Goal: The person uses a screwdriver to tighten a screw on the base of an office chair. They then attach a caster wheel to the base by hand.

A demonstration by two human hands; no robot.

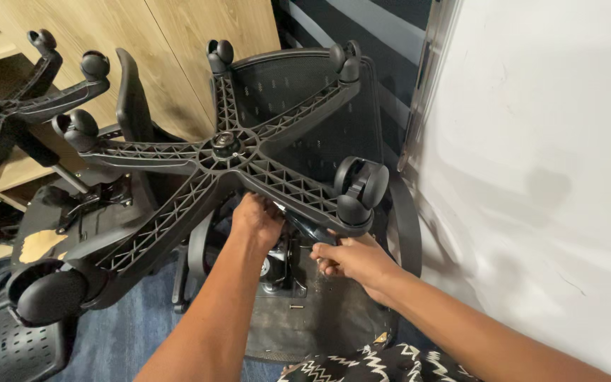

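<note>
An office chair lies upturned in front of me, its black five-arm base (pixel 224 152) with castor wheels (pixel 361 189) facing up. My left hand (pixel 256 219) reaches under the base arm toward the metal seat mechanism (pixel 281 272) and grips something there; what it holds is hidden. My right hand (pixel 351 260) is closed on a thin dark tool (pixel 304 228) whose tip points under the same arm. The underside of the seat (pixel 319 318) shows a loose screw (pixel 296 307) lying on it.
A second upturned chair base (pixel 8 113) stands at the left by wooden shelving (pixel 129 35). A white board (pixel 532 163) leans at the right. Blue carpet (pixel 125 336) shows below. A worn seat pan (pixel 44 237) lies at lower left.
</note>
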